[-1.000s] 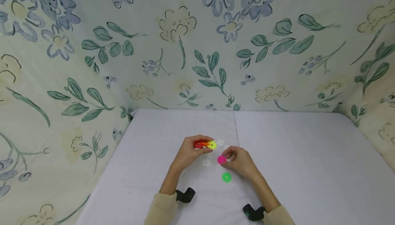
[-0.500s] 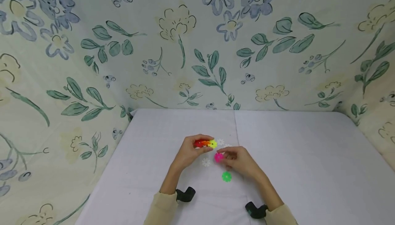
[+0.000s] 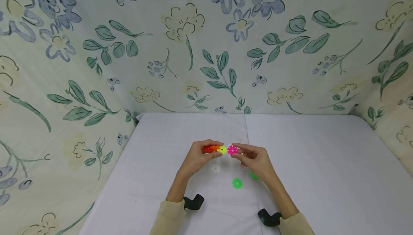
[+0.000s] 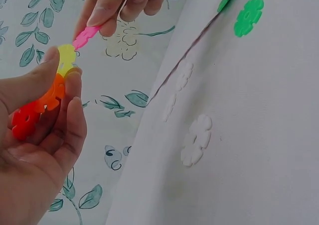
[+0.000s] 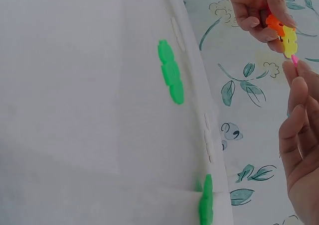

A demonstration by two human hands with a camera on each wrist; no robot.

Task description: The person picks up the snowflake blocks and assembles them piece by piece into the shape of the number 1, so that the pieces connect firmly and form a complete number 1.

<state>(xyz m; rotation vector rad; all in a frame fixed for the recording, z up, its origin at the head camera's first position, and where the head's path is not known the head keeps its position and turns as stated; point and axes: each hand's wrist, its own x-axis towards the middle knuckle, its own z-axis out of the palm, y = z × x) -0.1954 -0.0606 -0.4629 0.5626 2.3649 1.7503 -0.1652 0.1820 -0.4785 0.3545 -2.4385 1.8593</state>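
My left hand (image 3: 196, 159) pinches a short chain of notched plastic snowflake discs. In the left wrist view the chain runs from a red disc (image 4: 26, 120) through an orange disc (image 4: 55, 91) to a yellow disc (image 4: 66, 58) at its free end. Between thumb and fingers, my right hand (image 3: 258, 160) pinches a pink disc (image 3: 232, 150) at its edge. The pink disc faces the yellow one rim to rim; both wrist views show them meeting, but I cannot tell whether their notches interlock. Part of the red disc is hidden by my left hand.
Below the hands, a green disc (image 3: 237, 183) lies on the white-covered table (image 3: 306, 149), and another green disc (image 3: 254, 176) is partly behind my right wrist. Several white discs (image 4: 196, 140) lie near the chain. A floral cloth (image 3: 222, 70) hangs behind the table.
My right hand has carried the pink disc up and away from me, to the yellow end of the chain. A second green disc has come into sight. The left hand stays nearly still.
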